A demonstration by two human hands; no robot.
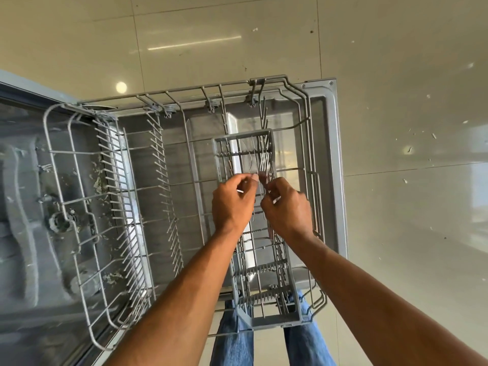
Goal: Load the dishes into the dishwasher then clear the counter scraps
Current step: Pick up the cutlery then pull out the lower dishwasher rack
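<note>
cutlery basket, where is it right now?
Head view: the cutlery basket sits in the right part of the pulled-out lower rack, over the open door, with both hands, left hand and right hand, at its middle.

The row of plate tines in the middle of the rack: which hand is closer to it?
Left. The left hand sits just right of the plate tines; the right hand is farther right, over the cutlery basket.

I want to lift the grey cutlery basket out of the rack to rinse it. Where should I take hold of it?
Probably by the two long side walls of the cutlery basket, reaching straight down from above with one hand per side. It lies long and narrow in the lower rack, and no carry handle is visible. Both hands are over its middle.
</note>
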